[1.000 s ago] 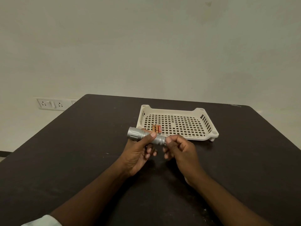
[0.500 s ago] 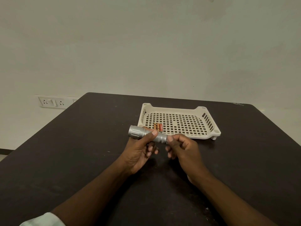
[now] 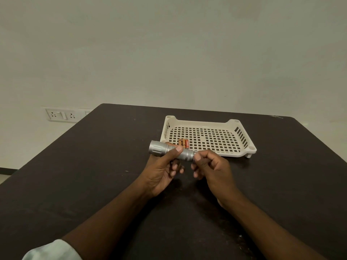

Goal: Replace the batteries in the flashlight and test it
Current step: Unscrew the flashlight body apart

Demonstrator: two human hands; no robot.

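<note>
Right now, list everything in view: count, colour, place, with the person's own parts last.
flashlight: one, silver, held above the table, lens end pointing left
batteries: about three, orange, lying side by side in the tray's near-left corner
tray: one, cream, perforated, on the table beyond the hands
table: one, dark brown, fills the lower view
wall socket panel: one, white, on the wall to the left
wall: plain off-white, behind the table
sleeve: one, pale, at the bottom left
left hand: grips the flashlight's body
right hand: fingers pinch the flashlight's tail end
</note>
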